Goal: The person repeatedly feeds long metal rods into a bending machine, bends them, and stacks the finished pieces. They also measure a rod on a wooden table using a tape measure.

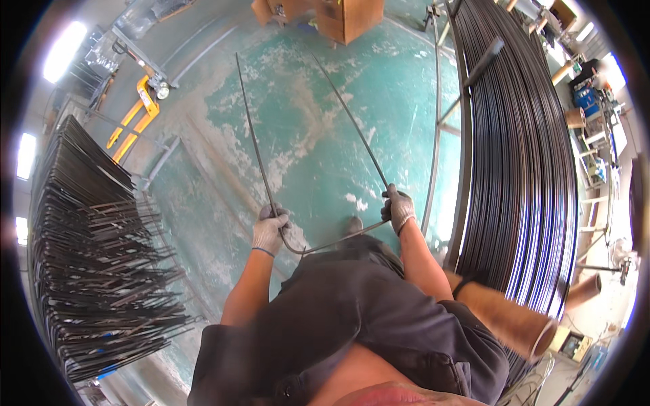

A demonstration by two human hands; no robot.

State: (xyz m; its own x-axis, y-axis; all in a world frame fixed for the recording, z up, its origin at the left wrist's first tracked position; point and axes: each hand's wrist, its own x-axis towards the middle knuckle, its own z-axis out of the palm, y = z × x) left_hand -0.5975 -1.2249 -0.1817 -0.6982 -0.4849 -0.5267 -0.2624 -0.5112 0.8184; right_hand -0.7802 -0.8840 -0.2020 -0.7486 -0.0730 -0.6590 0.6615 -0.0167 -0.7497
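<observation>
A thin dark rod bent into a U (pixel 252 137) is held in front of my body, its two long legs reaching away over the floor. My left hand (pixel 271 227), in a grey-white work glove, is closed around the left leg just above the bend. On the other side my right hand (pixel 398 206), gloved the same way, grips the rod near the right bend. The cross piece of the U runs close to my dark clothing, between the two hands.
To the left stands a big stack of bent dark rods (pixel 88 250). Long straight dark rods (pixel 514 155) lie bundled on a rack at the right, with a brown cardboard tube (pixel 508 314) nearby. A yellow pallet truck (pixel 139 122) and a wooden desk (pixel 349 20) are farther off.
</observation>
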